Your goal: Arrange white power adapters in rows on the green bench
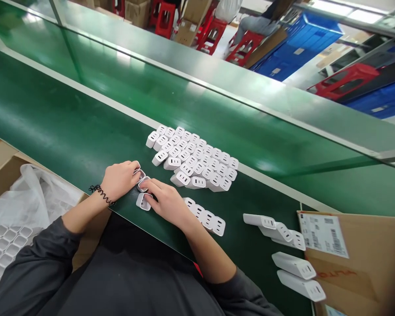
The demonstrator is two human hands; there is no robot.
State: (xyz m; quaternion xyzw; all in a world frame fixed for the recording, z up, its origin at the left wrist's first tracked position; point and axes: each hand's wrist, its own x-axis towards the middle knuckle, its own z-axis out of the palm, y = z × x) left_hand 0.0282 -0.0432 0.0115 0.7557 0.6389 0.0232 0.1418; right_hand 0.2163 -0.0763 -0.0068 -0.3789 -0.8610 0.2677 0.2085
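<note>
My left hand (120, 179) has its fingers closed around white hollow charger casings (139, 175) near the front edge of the green work surface. Right beside it, my right hand (167, 202) pinches another casing with thumb and fingers. One more open-ended casing (144, 202) stands just below, by my right thumb. Partly hidden behind my right wrist is a short row of white chargers (208, 217) with their ports facing up. Beyond my hands stands a large cluster of upright white chargers (197, 158), port ends up, a few of them leaning.
Several chargers (298, 265) lie on their sides at the right, by a labelled cardboard box (358, 259). At lower left, an open carton holds rows of hollow casings (6, 248) and a plastic bag (29, 197). A white rail (118, 107) runs along the green surface (59, 131).
</note>
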